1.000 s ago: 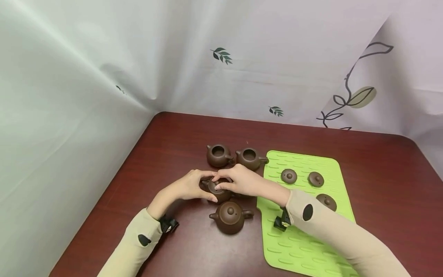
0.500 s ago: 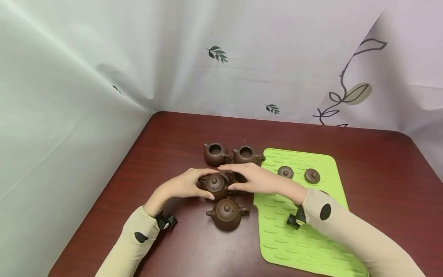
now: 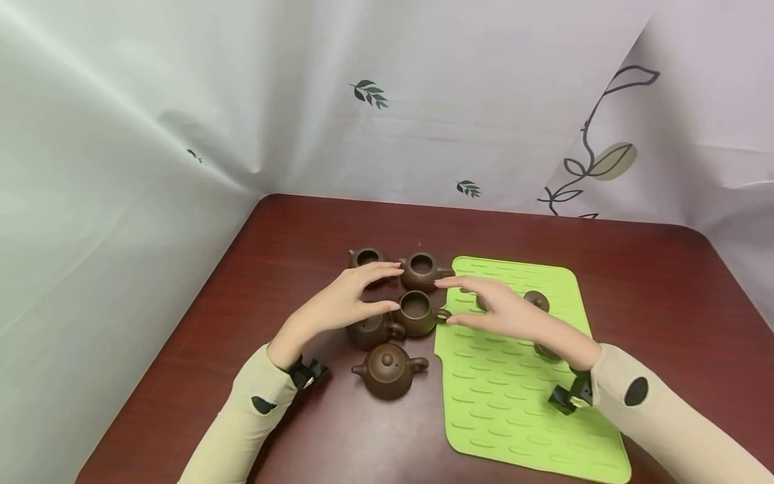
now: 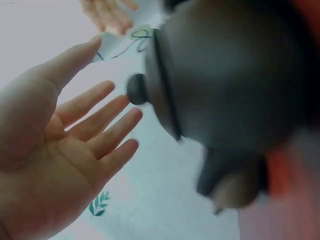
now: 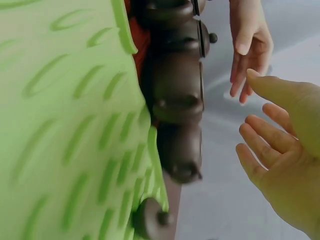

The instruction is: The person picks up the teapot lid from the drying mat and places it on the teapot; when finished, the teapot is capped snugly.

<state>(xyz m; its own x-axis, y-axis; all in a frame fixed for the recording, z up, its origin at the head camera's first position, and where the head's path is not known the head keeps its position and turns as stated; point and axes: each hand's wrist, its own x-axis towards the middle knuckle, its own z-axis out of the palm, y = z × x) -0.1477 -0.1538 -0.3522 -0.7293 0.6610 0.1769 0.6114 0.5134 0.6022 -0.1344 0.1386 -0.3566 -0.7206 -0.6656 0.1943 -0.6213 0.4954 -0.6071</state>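
My left hand (image 3: 338, 299) hovers with fingers spread over the teapots, holding nothing. Below it a lidded brown teapot (image 3: 365, 336) is partly covered; a lidded teapot (image 4: 235, 75) fills the left wrist view beside the palm. My right hand (image 3: 502, 306) is also spread, over the green mat's left part, its fingertips near the handle of a lidless teapot (image 3: 417, 327). Another lidless teapot (image 3: 419, 279) stands behind that one, and a third lidless teapot (image 3: 357, 261) is partly hidden by my left fingers. Nearest me sits a lidded teapot (image 3: 387, 383).
A green ridged mat (image 3: 496, 417) lies on the dark red table (image 3: 314, 228), right of the teapots. On it are a teapot lid (image 3: 537, 301) and a second lid (image 3: 547, 351), partly behind my right hand; a lid (image 5: 150, 219) also shows in the right wrist view.
My right hand has let go of the lid knob on the middle-left teapot and moved right, over the mat. My left hand has come off that teapot, rising and shifting right.
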